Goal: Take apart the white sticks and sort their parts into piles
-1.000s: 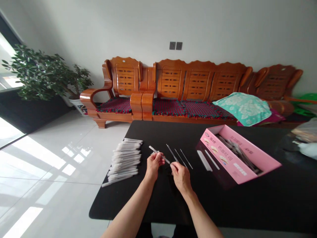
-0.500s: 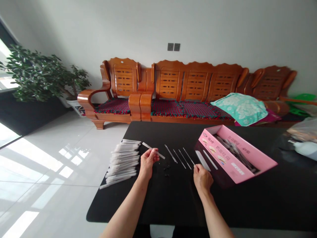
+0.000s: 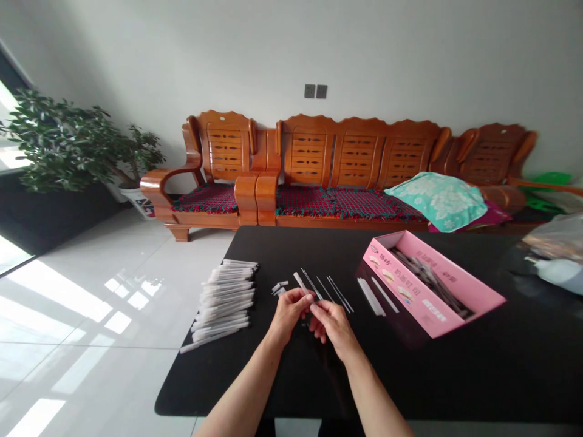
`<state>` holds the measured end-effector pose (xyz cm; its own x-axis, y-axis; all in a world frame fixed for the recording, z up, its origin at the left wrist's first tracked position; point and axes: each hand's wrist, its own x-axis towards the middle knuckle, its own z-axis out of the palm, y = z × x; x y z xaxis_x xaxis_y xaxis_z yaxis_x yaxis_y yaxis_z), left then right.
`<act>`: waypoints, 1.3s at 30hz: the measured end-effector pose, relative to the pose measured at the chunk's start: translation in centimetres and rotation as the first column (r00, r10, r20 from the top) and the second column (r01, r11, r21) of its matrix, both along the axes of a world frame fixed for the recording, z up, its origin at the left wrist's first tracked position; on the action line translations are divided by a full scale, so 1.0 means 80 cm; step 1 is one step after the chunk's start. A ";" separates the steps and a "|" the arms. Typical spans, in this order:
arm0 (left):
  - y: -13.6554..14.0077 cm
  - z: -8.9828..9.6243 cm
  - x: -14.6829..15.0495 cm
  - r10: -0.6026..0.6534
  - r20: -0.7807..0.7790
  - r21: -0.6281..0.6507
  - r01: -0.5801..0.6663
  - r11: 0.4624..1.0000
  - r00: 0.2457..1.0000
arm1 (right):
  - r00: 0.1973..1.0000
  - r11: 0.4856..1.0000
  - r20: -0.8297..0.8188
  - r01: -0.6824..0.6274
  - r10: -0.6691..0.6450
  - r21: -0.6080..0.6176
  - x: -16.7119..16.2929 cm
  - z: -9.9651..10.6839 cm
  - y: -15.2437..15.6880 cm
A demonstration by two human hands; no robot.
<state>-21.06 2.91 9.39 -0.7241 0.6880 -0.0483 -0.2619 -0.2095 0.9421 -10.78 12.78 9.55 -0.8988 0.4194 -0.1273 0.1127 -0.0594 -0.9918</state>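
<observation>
My left hand [image 3: 291, 311] is closed on a frosted white pen barrel [image 3: 299, 281], whose upper end sticks up past the fingers. My right hand [image 3: 331, 320] meets it at the barrel's lower end, thumb and finger pinched together. The thin pen refill it pinched a moment ago is hidden by the fingers now. Several other pen refills [image 3: 339, 295] lie on the black table just beyond the hands. Small grey-white pieces [image 3: 279, 287] lie beside the left fingers. At the left is a stacked row of frosted barrels [image 3: 226, 297].
A pink box [image 3: 439, 291] with dark grey sticks in it stands on the black table [image 3: 460, 376] at the right. A few white tubes [image 3: 371, 296] lie in front of it. A plastic bag [image 3: 555, 243] is at the far right. Behind stands a wooden bench [image 3: 355, 152].
My right hand has moved left from the refills to meet my left hand. My left hand has shifted right, and the barrel has turned steeper. The small grey-white pieces have come into view.
</observation>
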 end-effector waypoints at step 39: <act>-0.037 -0.045 -0.062 0.262 -0.670 -0.406 -0.639 0.653 0.695 | 0.698 0.075 0.156 -0.147 -0.699 0.986 0.063 -0.046 0.202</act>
<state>-26.02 -0.06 5.77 -0.9583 0.2254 0.1755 0.2639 0.4635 0.8459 -5.71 28.94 5.89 -0.5991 0.7503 0.2794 0.7830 0.6219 0.0090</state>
